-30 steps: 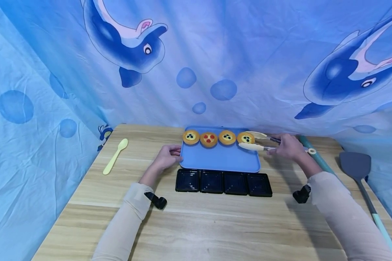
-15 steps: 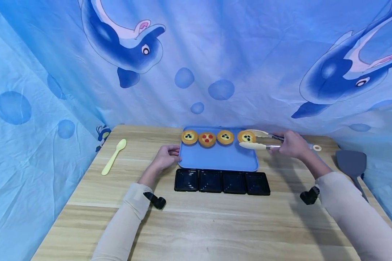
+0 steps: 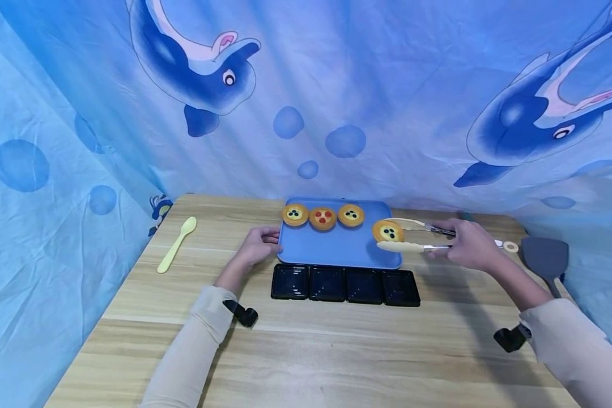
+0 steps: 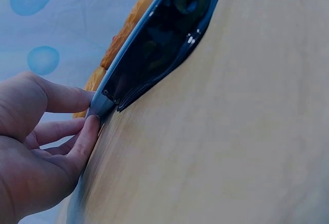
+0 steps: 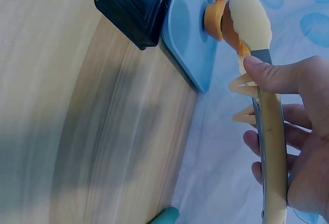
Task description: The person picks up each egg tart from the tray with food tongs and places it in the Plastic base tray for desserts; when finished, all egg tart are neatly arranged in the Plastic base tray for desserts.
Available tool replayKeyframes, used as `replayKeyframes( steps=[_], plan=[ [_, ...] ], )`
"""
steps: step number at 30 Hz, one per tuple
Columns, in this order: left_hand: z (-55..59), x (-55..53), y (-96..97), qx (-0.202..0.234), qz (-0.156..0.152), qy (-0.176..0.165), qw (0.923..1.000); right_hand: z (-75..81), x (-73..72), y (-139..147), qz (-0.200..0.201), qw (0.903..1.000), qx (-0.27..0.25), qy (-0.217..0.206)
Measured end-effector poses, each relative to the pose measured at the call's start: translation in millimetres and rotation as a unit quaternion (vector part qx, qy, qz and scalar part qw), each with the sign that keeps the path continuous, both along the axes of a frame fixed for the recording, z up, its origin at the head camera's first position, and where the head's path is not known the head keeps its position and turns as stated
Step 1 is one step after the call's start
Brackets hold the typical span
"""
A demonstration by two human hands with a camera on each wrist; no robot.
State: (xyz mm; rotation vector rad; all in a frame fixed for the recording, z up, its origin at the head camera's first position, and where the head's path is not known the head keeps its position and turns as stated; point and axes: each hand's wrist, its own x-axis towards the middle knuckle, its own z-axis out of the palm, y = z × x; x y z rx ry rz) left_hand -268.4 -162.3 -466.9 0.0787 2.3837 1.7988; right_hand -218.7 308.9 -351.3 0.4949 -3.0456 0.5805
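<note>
In the head view a blue tray (image 3: 326, 249) lies on the table's far side. My left hand (image 3: 257, 245) pinches its left rim between thumb and fingers, as the left wrist view also shows. Cream-tipped tongs (image 3: 403, 247) are held in my right hand (image 3: 471, 243), thumb on one arm and fingers round the other. Between the tong tips is a tart (image 3: 389, 231) with dark berries, raised over the tray's right end. Two more dark-berry tarts (image 3: 351, 215) and one red-topped tart (image 3: 323, 219) sit in a row along the tray's back.
A black container (image 3: 327, 283) with several square compartments sits directly before the tray. To the left lies a pale yellow spoon (image 3: 177, 245); a grey spatula (image 3: 544, 255) lies at the right edge. A teal handle end (image 5: 167, 216) shows in the right wrist view. A blue curtain (image 3: 347, 90) hangs behind.
The right hand has moved right and toward the near side with the tongs, carrying the rightmost tart up and out of the row. The left hand stays at the tray's rim.
</note>
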Motion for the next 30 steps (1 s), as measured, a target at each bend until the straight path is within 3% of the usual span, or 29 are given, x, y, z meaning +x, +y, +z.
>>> replayKeyframes(
  steps=[15, 24, 30],
  plan=[
    [-1.1, 0.3, 0.4, -0.004, 0.003, -0.007, 1.0000, 6.9, 52.5, 20.0, 0.006, 0.9994, -0.009, 0.034],
    [-0.1, -0.9, -1.3, 0.009, 0.002, -0.004, 0.9999, 4.5, 64.4, 31.1, 0.026, 0.9978, -0.007, 0.061],
    [-0.1, -0.3, -0.5, 0.013, 0.003, -0.007, 0.9999, -8.1, 68.0, 34.3, 0.035, 0.9988, -0.024, 0.027]
  ],
)
